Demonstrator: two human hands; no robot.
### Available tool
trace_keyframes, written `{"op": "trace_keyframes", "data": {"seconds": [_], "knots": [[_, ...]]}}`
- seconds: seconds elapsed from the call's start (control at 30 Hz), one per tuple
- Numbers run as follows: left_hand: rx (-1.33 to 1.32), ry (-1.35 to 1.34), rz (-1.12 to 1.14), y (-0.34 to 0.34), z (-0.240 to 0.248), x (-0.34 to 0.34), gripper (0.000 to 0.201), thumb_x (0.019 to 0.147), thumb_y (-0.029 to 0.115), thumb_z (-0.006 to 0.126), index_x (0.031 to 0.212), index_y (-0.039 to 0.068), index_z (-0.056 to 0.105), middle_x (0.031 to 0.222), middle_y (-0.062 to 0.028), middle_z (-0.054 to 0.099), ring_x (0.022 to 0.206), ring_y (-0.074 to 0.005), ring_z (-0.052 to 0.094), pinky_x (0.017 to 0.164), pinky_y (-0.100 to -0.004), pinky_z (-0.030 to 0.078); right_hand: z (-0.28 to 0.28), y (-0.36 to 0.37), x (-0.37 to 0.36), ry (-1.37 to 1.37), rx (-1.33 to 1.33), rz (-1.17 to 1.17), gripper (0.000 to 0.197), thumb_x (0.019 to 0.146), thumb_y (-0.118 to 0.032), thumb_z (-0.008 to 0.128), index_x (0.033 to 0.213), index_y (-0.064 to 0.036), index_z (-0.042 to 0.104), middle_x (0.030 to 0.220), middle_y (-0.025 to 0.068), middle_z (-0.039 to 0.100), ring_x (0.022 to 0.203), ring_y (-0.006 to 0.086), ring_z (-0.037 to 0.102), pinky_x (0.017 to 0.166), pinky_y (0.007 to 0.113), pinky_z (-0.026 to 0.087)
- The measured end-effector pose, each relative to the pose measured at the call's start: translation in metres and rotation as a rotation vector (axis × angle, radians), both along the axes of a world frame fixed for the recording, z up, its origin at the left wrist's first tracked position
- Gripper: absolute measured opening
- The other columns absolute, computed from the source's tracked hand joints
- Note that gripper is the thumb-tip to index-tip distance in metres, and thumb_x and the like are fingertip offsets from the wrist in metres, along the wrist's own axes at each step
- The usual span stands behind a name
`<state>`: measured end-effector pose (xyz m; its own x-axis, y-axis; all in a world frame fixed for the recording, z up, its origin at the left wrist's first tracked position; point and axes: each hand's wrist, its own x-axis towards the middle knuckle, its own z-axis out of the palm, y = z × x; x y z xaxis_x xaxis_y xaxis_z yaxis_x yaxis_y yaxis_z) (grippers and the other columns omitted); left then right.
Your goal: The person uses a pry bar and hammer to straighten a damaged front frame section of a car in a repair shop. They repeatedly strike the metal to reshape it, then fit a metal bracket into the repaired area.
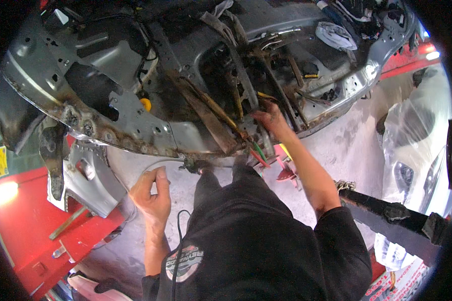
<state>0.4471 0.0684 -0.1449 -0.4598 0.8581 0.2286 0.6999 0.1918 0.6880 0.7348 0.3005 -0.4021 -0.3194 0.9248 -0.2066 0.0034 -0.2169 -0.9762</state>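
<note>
My right hand reaches into a heap of long tools lying on the bare grey car body panel. Its fingers are bent in beside a long grey metal bar, and a yellow piece shows just beyond them. What they grip, if anything, is hidden. A rusty flat bar and a yellowish rod lie to its left. Below the hand, green and red handles stick out over the panel's near edge. My left hand is raised apart from the panel, thumb and fingers curled together; I cannot make out anything in them.
A loose silver body part rests on a red surface at left. Clear plastic sheeting covers a vehicle at right. A black beam with a chain juts in at lower right. Crumpled plastic lies on the panel.
</note>
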Motion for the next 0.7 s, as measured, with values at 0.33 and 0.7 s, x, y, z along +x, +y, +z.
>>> {"op": "trace_keyframes", "data": {"seconds": [0.33,0.7], "knots": [[-0.367,-0.953,-0.315,0.045,-0.055,0.056,0.072,0.099,0.017,0.068,0.158,0.001,0.032,0.117,-0.0168,0.069,0.106,-0.0179,0.067,0.089,-0.0311,0.053,0.145,-0.073,-0.097,-0.128,0.039,0.051,0.052,0.09,-0.021,0.07,0.132,0.0087,0.061,0.105,0.014,0.072,0.103,0.0178,0.062,0.092,0.032,0.051],[-0.347,-1.154,-0.033,0.044,-0.048,0.053,0.051,0.085,0.007,0.076,0.128,-0.003,0.05,0.083,-0.0073,0.062,0.055,-0.0167,0.06,0.048,-0.0306,0.048,0.139,-0.046,-0.118,-0.141,0.651,0.189,0.036,0.092,-0.015,0.072,0.124,-0.0005,0.067,0.108,0.0239,0.069,0.101,0.0427,0.066,0.092,0.044,0.053]]}}
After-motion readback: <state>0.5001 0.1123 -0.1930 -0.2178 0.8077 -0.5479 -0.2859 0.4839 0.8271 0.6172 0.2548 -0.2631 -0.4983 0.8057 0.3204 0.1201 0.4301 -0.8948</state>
